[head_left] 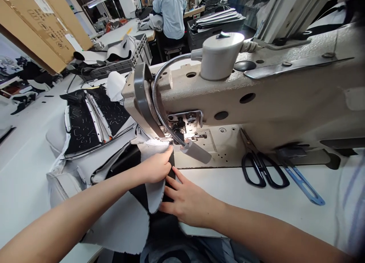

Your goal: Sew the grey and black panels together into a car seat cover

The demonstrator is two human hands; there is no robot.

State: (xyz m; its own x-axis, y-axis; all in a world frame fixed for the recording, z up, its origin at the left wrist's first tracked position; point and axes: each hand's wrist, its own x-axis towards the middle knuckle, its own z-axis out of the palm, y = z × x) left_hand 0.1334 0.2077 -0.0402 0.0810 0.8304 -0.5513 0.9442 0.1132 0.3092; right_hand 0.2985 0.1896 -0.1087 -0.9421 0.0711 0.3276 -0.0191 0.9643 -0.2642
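Observation:
A sewn cover of light grey and black fabric (114, 225) lies under the sewing machine (176, 99), its edge at the lit presser foot. My left hand (155, 167) is closed on a light grey fabric strip (155, 196), its index finger close beside the foot. Lower and to the right, my right hand (192, 200) lies with fingers spread on the black fabric along the seam edge. Both palms face down, so the undersides of my fingers are hidden. The machine's lamp (196, 150) on its bendable neck hangs just right of the fingertips.
Black-handled scissors (265, 169) and a blue-handled tool (306, 183) lie on the right of the table. A cardboard box (42, 27) and a grey crate (142, 51) stand at the back left. Beyond the machine, a person in a light blue shirt (171, 11) is seated.

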